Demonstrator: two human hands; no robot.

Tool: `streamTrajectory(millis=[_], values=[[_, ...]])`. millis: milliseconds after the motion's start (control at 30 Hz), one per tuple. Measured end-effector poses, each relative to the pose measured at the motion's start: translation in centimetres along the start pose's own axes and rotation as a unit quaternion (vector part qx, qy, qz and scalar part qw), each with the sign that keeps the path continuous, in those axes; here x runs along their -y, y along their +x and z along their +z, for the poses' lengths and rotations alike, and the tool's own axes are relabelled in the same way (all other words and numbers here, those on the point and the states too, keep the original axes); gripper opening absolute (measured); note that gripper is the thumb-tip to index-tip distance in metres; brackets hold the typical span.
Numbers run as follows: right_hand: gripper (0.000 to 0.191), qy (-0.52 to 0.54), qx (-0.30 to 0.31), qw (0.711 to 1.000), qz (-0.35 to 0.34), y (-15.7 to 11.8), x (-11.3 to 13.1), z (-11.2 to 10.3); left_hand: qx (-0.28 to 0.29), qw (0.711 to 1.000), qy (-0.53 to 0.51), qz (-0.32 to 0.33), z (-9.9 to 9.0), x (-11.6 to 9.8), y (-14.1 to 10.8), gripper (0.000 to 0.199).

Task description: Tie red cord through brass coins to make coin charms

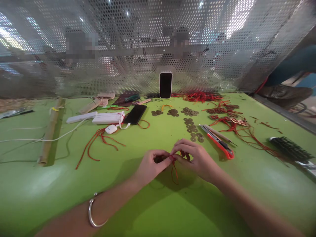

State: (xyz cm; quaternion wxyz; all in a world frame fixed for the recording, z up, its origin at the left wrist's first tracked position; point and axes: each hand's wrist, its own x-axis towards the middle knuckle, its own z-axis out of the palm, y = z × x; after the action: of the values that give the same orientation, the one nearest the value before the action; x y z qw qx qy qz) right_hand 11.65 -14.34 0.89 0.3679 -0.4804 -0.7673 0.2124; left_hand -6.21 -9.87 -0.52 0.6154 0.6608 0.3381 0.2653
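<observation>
Between my two hands is a thin red cord (174, 173), its loop hanging below the fingertips. My left hand (155, 164) pinches the cord between thumb and forefinger. Opposite it, my right hand (195, 158) is closed on the same cord, fingertips touching those of the left. Whatever knot or small piece sits at the pinch is hidden by the fingers. Just beyond the right hand lie several round coins with holes (190, 125), in small groups. A red utility knife (219, 143) and a thin pointed stick (218, 133) rest to the right of that hand.
Red cords with coins (229, 118) spread at the right, near a black brush (291, 149). A phone (165, 85) leans upright against the perforated metal screen (128, 65). At left lie a bamboo tube (50, 135), a white power strip (107, 118), a dark phone (135, 114) and cables.
</observation>
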Motion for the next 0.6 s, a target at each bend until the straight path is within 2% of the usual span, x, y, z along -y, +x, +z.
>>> streamTrajectory(millis=[133,333,400,533,600], values=[[0.009,-0.031,0.004,0.999,-0.01,-0.1,0.08,0.32,0.004,1.0,-0.007,0.001,0.07,-0.11,0.0,0.017],[0.01,-0.027,-0.074,0.997,0.008,0.17,-0.34,0.11,0.02,1.0,0.014,0.001,0.54,-0.33,-0.27,0.015],[0.011,-0.014,-0.058,0.998,0.005,0.19,-0.48,-0.17,0.008,1.0,-0.004,-0.008,0.65,-0.29,-0.28,0.015],[0.013,0.003,0.019,1.0,-0.016,0.05,-0.48,-0.44,-0.007,0.998,-0.049,-0.029,0.62,0.09,-0.08,0.015],[0.012,0.008,0.028,0.999,-0.02,-0.01,-0.44,-0.46,-0.006,0.998,-0.059,-0.031,0.57,0.23,0.01,0.017]])
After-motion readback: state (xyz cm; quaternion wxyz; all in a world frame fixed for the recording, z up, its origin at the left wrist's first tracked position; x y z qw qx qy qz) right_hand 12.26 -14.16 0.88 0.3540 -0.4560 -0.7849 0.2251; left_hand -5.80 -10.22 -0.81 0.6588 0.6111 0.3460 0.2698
